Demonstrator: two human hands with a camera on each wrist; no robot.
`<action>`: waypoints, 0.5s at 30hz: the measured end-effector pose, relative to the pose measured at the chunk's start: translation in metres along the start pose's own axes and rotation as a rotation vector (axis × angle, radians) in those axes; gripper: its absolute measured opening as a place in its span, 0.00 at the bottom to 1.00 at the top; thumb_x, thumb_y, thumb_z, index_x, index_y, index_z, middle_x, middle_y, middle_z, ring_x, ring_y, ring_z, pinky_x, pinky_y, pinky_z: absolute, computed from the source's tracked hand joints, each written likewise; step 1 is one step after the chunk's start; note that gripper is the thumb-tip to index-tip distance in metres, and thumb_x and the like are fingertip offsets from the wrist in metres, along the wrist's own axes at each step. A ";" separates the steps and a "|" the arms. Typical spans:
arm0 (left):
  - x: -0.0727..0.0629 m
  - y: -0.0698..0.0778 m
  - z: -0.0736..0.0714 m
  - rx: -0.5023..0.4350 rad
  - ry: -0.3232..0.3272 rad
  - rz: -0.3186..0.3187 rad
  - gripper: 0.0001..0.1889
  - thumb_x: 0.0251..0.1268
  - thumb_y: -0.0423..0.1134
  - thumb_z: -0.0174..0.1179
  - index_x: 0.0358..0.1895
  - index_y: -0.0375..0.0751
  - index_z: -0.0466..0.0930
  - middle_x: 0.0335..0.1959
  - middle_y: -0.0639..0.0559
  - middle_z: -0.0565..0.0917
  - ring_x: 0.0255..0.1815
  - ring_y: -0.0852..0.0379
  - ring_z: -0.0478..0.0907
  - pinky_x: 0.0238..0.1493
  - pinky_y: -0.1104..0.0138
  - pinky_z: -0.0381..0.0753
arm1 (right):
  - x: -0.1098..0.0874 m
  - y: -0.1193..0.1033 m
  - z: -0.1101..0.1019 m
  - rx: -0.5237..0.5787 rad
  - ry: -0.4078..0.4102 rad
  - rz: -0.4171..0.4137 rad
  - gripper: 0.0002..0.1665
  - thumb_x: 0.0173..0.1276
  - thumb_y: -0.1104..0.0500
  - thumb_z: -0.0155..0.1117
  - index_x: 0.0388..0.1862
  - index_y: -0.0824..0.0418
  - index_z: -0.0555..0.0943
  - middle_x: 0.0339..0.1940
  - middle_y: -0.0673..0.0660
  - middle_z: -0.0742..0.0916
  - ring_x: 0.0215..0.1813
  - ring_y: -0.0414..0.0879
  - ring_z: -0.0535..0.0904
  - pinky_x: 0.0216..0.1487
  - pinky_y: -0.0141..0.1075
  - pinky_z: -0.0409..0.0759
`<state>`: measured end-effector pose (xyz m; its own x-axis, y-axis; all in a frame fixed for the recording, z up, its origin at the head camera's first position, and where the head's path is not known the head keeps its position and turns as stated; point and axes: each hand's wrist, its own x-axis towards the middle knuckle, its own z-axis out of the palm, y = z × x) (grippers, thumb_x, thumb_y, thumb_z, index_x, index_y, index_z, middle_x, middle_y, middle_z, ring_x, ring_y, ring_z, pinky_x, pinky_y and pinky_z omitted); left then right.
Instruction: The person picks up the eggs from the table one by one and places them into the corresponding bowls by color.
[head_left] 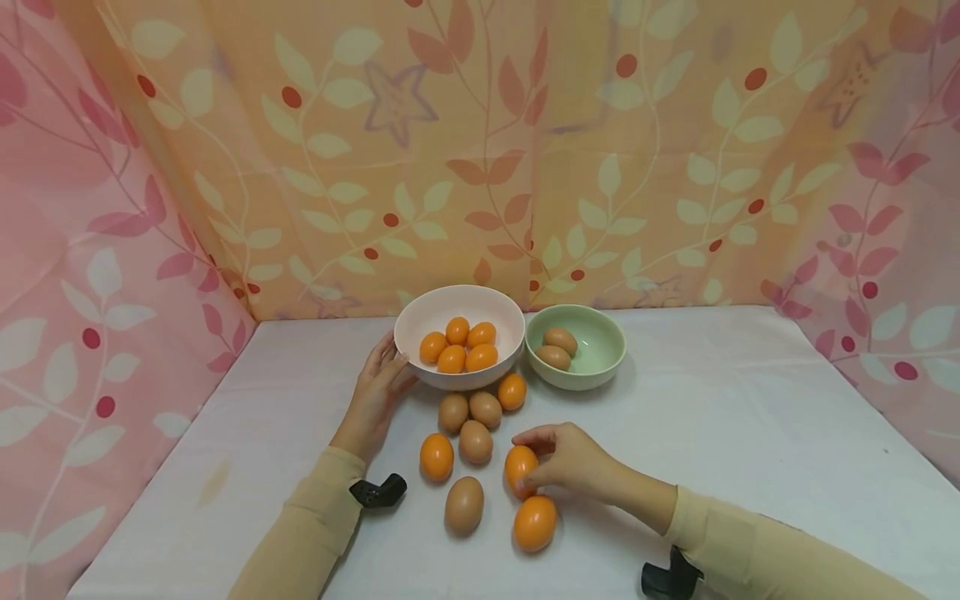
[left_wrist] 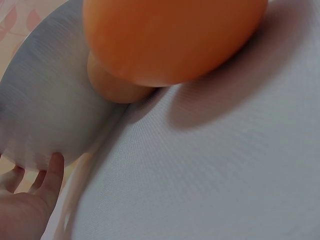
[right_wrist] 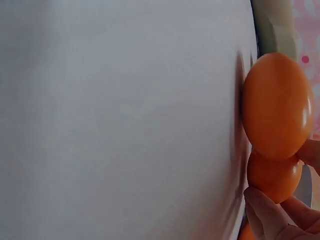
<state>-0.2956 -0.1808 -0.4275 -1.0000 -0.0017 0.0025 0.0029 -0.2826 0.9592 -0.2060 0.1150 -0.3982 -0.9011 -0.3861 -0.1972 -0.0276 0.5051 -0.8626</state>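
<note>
At the left side of a white bowl (head_left: 408,367), my left hand (head_left: 375,392) rests its fingertips against the outer wall; the left wrist view also shows these fingers (left_wrist: 56,172) touching the bowl. Several glossy orange eggs (head_left: 452,360) lie inside it. My right hand (head_left: 573,458) pinches an orange egg (head_left: 519,469) between thumb and fingers, low over the table. Just nearer to me lies another orange egg (head_left: 535,523), which partly covers the held egg (right_wrist: 274,175) in the right wrist view.
A green bowl (head_left: 592,377) with two brown eggs (head_left: 553,358) stands right of the white one. Brown eggs (head_left: 464,506) and orange eggs (head_left: 437,457) lie loose on the white tablecloth (head_left: 735,400). Patterned curtains (head_left: 480,167) enclose the table's back and sides.
</note>
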 end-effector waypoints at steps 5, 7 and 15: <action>0.001 0.000 -0.001 0.006 0.002 -0.003 0.33 0.77 0.37 0.50 0.80 0.52 0.49 0.83 0.54 0.48 0.79 0.54 0.57 0.76 0.52 0.66 | 0.010 -0.012 -0.008 0.012 0.041 -0.069 0.35 0.48 0.57 0.81 0.58 0.61 0.83 0.52 0.54 0.88 0.59 0.50 0.81 0.64 0.49 0.78; 0.001 0.000 -0.001 0.006 0.004 -0.002 0.33 0.77 0.37 0.50 0.80 0.52 0.49 0.83 0.54 0.48 0.79 0.54 0.57 0.75 0.52 0.66 | 0.015 -0.019 -0.013 0.036 0.058 -0.098 0.36 0.49 0.55 0.81 0.59 0.61 0.82 0.54 0.55 0.88 0.61 0.51 0.80 0.64 0.49 0.78; 0.001 0.000 -0.002 0.015 -0.008 0.002 0.33 0.77 0.38 0.50 0.80 0.52 0.50 0.83 0.54 0.49 0.79 0.53 0.57 0.76 0.52 0.65 | 0.038 -0.047 -0.027 0.130 0.077 -0.156 0.34 0.56 0.57 0.78 0.62 0.64 0.80 0.59 0.59 0.85 0.61 0.51 0.80 0.58 0.39 0.84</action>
<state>-0.2963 -0.1823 -0.4279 -1.0000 0.0057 0.0071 0.0053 -0.2684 0.9633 -0.2509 0.0971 -0.3525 -0.9209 -0.3891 -0.0245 -0.1181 0.3383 -0.9336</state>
